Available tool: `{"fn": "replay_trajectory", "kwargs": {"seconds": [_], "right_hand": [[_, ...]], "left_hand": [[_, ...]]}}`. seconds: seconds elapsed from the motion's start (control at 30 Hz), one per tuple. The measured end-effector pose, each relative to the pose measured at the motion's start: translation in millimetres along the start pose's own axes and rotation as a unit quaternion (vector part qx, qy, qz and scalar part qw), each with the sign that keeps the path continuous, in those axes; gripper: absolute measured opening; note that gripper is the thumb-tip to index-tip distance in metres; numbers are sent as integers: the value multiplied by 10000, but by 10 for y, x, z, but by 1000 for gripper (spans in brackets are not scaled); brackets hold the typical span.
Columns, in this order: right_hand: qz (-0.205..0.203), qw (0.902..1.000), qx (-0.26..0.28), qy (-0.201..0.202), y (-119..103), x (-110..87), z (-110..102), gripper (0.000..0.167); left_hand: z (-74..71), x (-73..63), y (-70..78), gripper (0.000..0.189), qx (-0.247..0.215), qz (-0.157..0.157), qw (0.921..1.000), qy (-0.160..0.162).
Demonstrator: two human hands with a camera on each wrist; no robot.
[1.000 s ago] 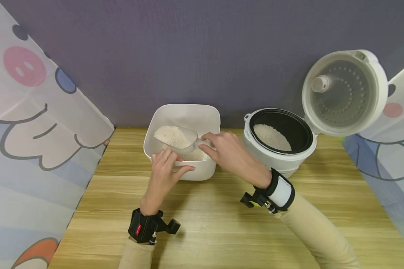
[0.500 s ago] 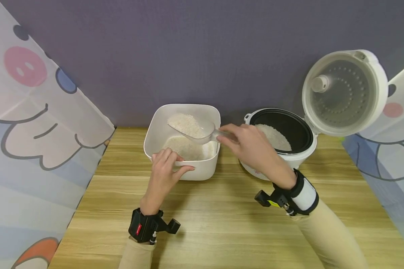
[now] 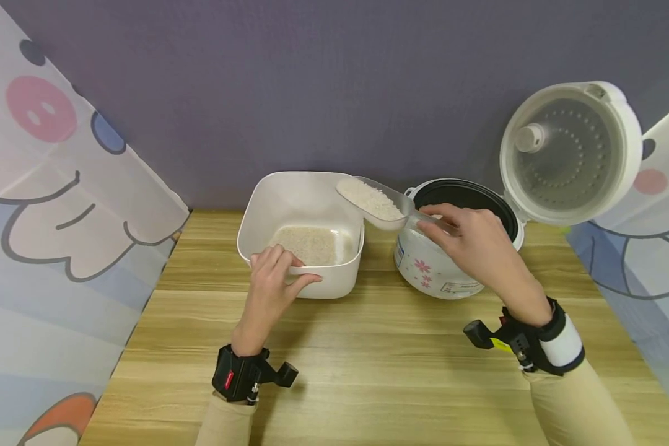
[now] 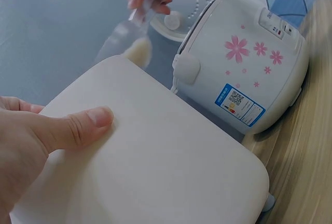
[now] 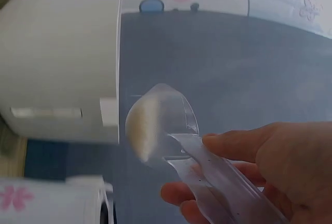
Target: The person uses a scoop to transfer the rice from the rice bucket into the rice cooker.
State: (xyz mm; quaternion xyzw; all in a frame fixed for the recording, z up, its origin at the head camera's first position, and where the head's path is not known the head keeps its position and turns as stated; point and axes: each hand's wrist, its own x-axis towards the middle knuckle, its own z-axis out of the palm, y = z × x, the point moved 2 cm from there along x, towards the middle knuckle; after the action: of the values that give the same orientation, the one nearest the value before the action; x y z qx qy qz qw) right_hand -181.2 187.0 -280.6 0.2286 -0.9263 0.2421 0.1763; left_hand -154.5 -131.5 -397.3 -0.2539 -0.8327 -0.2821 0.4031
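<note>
My right hand [image 3: 474, 241] grips the handle of a clear plastic scoop [image 5: 207, 177], its bowl heaped with white rice [image 3: 370, 199]. The scoop hangs over the gap between a white bin [image 3: 340, 282] and a rice cooker [image 3: 440, 269], its tip overlapping the bin's right rim in the head view. With the thumb outside and fingers over the front rim, my left hand [image 3: 273, 275] holds the bin. More rice [image 3: 306, 244] lies on the bin's bottom. The cooker's black inner pot [image 3: 468, 193] is partly hidden behind my right hand.
The cooker's round lid [image 3: 574, 155] stands raised at the right. A grey-purple wall [image 3: 334, 93] rises right behind the bin and cooker. Cartoon-printed curtains [image 3: 61, 248] flank the wooden table [image 3: 357, 371] on both sides.
My right hand has lifted the loaded scoop out of the bin and carried it right, toward the cooker. The left hand stays on the bin's front rim.
</note>
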Motion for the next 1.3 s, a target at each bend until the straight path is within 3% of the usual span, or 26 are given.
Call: {"fn": "replay_trajectory", "kwargs": {"seconds": [0.33,0.73,0.97,1.3], "right_hand": [[618,9980,-155,50,344,-215,-134,29],[939,9942,-385,346,638,-441,-277,27],[1140,9877,-905,572,805,-608,-365,27],[482,9734,-1836,1281,862,-667,-331,36]], "left_hand": [[-18,-7,-16,51,10,44,10000,44],[1,-11,-18,51,-5,92,9999,70],[2,-12,-22,50,-14,91,9999,52],[-31,-24,-28,49,-9,97,9999,119]]}}
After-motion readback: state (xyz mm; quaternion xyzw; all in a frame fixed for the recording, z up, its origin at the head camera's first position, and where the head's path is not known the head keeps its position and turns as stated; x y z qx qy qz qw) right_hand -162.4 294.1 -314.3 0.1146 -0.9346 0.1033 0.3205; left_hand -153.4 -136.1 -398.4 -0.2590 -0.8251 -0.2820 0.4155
